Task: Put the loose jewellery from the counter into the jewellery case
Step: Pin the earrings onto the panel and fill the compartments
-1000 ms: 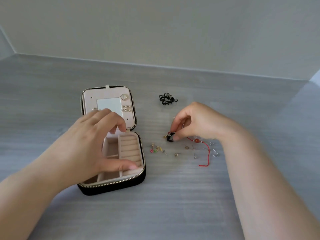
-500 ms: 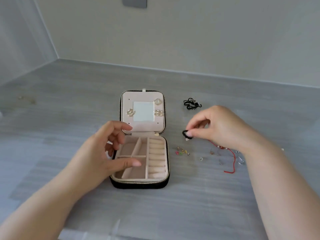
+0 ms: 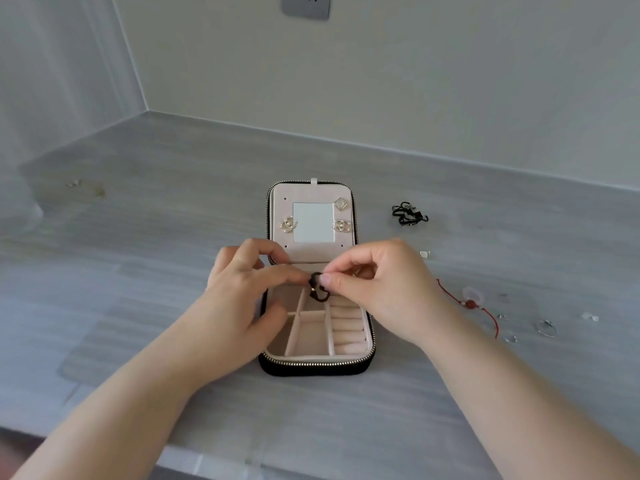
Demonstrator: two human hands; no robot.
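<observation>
Over the jewellery case (image 3: 317, 357), left hand (image 3: 239, 289) and right hand (image 3: 377, 289) pinch one black piece (image 3: 317, 294); a slip could bounce it clear.

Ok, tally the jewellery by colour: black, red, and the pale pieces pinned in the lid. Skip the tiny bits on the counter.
Black: 2 (black loop pinched between left hand and right hand; black cord bundle on the counter)
Red: 1 (red cord bracelet on the counter)
Pale, pinned in the lid: 3 (two sparkly pieces, one diamond-shaped stud)
Total: 6
</observation>
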